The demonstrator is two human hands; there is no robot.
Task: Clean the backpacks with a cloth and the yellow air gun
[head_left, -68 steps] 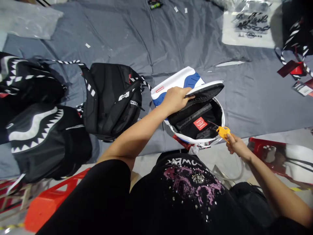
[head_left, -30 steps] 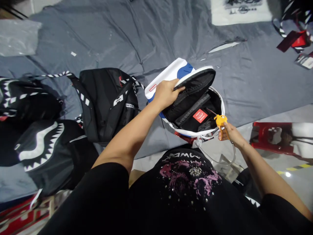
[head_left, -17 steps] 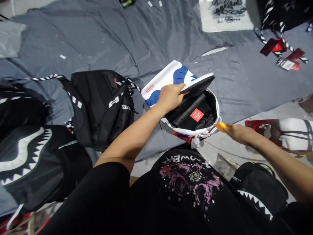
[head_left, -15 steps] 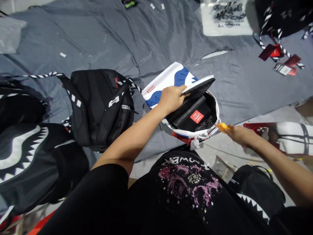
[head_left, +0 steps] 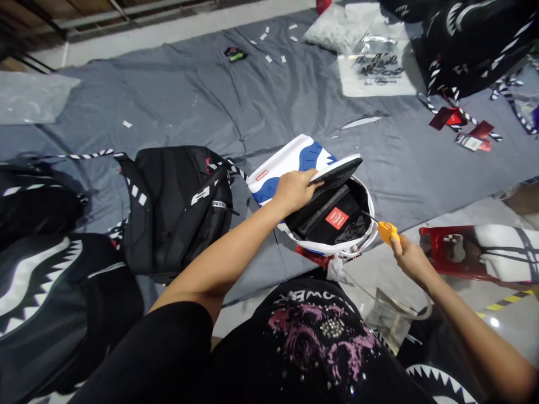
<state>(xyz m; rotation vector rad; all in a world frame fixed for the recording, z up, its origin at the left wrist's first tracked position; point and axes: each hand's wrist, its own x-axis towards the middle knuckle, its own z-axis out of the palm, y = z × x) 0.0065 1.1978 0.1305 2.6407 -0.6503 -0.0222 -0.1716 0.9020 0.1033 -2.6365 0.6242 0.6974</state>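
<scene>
A white-and-blue backpack (head_left: 290,150) lies unzipped on the grey cloth, its black lining and a red label (head_left: 337,218) exposed. My left hand (head_left: 295,192) grips the raised flap (head_left: 340,168) by its edge and holds it away from the opening. At the bag's right rim, my right hand (head_left: 407,256) is closed around an orange handheld tool (head_left: 388,232). A thin dark tip runs from this tool over the rim into the opening; its exact kind is unclear. A black backpack (head_left: 177,207) with striped straps rests just left of the white one.
More dark bags, one with a shark-mouth print (head_left: 46,292), crowd the left side. At the upper right are a plastic package (head_left: 379,70), a black bag (head_left: 467,50) and red tags (head_left: 448,116). A red stool (head_left: 442,252) stands on the floor to the right.
The view has tilted, so the table appears lower and more of its far side shows. The right hand has turned, and the tool's thin tip now points into the bag. The left hand keeps the flap.
</scene>
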